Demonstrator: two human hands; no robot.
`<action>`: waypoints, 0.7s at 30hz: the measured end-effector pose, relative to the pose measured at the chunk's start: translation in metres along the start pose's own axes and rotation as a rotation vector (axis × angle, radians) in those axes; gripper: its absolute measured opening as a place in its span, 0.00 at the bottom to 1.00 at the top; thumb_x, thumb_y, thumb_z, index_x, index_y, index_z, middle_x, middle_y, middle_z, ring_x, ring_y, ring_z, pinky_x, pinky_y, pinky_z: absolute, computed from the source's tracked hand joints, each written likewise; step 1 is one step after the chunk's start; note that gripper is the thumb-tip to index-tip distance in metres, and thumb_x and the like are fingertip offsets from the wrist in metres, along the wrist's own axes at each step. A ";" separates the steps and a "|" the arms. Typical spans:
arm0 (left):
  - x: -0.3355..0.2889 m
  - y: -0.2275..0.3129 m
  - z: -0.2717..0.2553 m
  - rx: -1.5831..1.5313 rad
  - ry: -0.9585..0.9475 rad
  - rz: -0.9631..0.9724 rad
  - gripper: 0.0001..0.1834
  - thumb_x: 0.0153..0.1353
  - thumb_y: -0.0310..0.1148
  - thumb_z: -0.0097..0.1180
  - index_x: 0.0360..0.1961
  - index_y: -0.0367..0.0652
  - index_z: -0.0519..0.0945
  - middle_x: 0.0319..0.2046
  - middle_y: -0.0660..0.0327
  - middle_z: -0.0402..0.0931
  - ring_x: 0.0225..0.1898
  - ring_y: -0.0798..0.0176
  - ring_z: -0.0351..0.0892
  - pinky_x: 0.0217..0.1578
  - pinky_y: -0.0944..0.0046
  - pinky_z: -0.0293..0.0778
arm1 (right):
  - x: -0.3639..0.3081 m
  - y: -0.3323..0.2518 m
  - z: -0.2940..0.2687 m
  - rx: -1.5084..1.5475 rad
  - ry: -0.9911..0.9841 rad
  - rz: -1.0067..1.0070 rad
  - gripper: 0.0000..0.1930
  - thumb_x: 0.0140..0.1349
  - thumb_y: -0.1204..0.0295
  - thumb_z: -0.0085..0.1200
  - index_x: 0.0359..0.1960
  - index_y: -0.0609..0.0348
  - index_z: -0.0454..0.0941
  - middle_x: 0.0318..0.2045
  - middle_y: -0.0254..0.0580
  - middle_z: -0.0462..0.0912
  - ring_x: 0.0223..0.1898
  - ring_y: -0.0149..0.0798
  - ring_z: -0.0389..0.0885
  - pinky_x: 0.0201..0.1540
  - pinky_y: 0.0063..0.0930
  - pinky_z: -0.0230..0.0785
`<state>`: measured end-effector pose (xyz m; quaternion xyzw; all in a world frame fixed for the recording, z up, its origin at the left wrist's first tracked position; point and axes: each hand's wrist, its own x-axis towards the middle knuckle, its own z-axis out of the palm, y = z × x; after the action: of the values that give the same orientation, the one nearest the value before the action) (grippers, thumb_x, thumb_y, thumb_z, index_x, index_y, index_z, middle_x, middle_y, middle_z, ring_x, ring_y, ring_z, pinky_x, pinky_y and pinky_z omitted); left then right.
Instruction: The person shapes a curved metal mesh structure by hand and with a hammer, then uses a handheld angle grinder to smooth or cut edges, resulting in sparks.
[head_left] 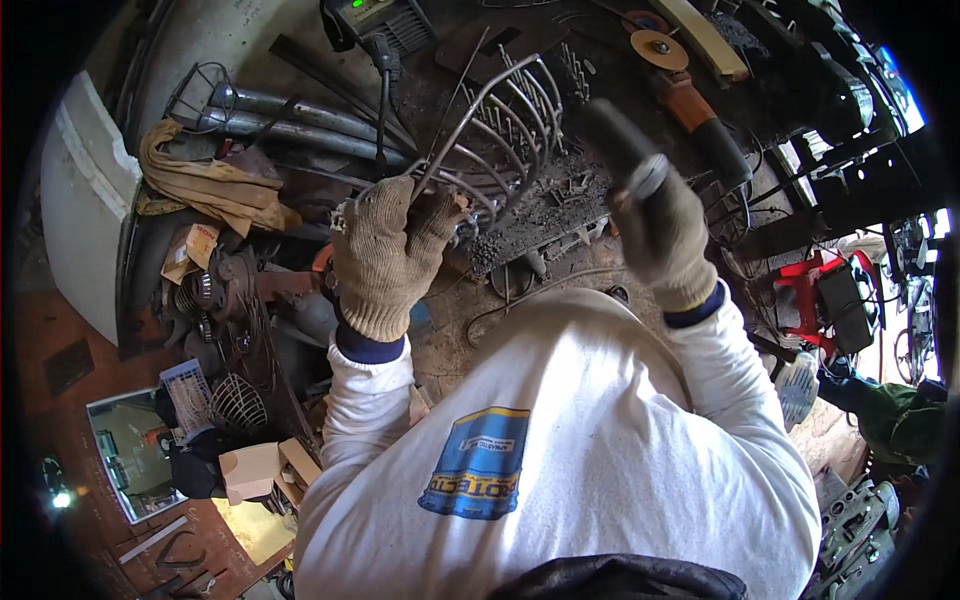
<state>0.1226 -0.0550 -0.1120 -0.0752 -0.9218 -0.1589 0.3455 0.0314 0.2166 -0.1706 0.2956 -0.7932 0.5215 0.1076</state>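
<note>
Both of my hands wear tan knitted gloves. My left hand [393, 250] is closed around the near end of a cage-like frame of bent, grey metal rods [520, 150], which stands tilted over the dark work surface. A small rusty piece shows by the thumb of that glove. My right hand [665, 235], raised just right of the frame, grips a dark, thick hammer-like tool [618, 135] with a bright metal end. Motion blurs this tool, and it is apart from the rods.
Dark grit and short metal rods cover the work surface [560, 205]. Beyond my right hand lies an orange angle grinder [690, 105]. Metal pipes [300, 125] and a brown cloth [205, 175] lie left. A machine with a green light [385, 25] stands at the back; a red stool [800, 295] is right.
</note>
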 end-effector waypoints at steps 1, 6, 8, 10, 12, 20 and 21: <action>-0.002 -0.002 0.000 0.119 0.019 0.076 0.18 0.61 0.48 0.66 0.29 0.44 0.81 0.24 0.57 0.81 0.24 0.48 0.81 0.25 0.53 0.74 | 0.000 -0.010 0.004 -0.043 0.043 -0.216 0.23 0.58 0.68 0.64 0.56 0.60 0.76 0.37 0.54 0.85 0.36 0.52 0.87 0.37 0.41 0.80; 0.005 0.025 -0.010 0.112 -0.074 0.007 0.17 0.62 0.48 0.65 0.29 0.45 0.81 0.24 0.58 0.81 0.24 0.49 0.81 0.25 0.52 0.75 | 0.001 -0.037 0.004 -0.323 -0.170 -0.286 0.28 0.55 0.63 0.66 0.58 0.58 0.75 0.34 0.47 0.84 0.34 0.49 0.86 0.34 0.41 0.79; 0.007 0.031 -0.013 0.153 -0.097 0.012 0.17 0.62 0.48 0.65 0.29 0.45 0.82 0.24 0.58 0.81 0.24 0.49 0.81 0.25 0.53 0.75 | 0.004 -0.037 0.005 -0.368 -0.151 -0.315 0.30 0.51 0.70 0.66 0.58 0.61 0.75 0.33 0.50 0.83 0.31 0.53 0.84 0.31 0.42 0.77; 0.007 0.037 -0.012 0.215 -0.075 0.056 0.16 0.62 0.48 0.64 0.29 0.45 0.82 0.23 0.58 0.81 0.24 0.49 0.81 0.26 0.53 0.76 | 0.007 -0.036 0.006 -0.391 -0.147 -0.285 0.30 0.51 0.69 0.66 0.59 0.59 0.74 0.34 0.47 0.82 0.29 0.53 0.83 0.30 0.42 0.76; 0.007 0.038 -0.009 0.153 -0.098 0.015 0.17 0.62 0.49 0.64 0.30 0.46 0.82 0.24 0.58 0.81 0.24 0.49 0.81 0.26 0.53 0.76 | 0.008 -0.034 0.004 -0.399 -0.107 -0.351 0.31 0.50 0.69 0.67 0.58 0.62 0.75 0.30 0.47 0.82 0.28 0.50 0.83 0.30 0.42 0.76; -0.002 0.027 -0.006 0.202 -0.101 0.039 0.18 0.63 0.51 0.63 0.30 0.46 0.81 0.23 0.57 0.79 0.24 0.50 0.80 0.25 0.54 0.76 | 0.015 -0.034 0.004 -0.539 -0.264 -0.117 0.26 0.62 0.57 0.61 0.57 0.62 0.76 0.33 0.49 0.85 0.28 0.50 0.86 0.27 0.40 0.79; 0.001 0.021 -0.007 0.275 -0.094 0.039 0.18 0.63 0.50 0.62 0.29 0.46 0.81 0.22 0.56 0.79 0.23 0.50 0.80 0.24 0.54 0.75 | 0.019 -0.025 0.002 -0.487 -0.187 -0.146 0.26 0.62 0.59 0.62 0.58 0.60 0.75 0.37 0.50 0.85 0.32 0.54 0.86 0.33 0.43 0.80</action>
<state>0.1317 -0.0376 -0.1013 -0.0527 -0.9484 -0.0206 0.3120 0.0307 0.2011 -0.1431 0.3645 -0.8782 0.2767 0.1390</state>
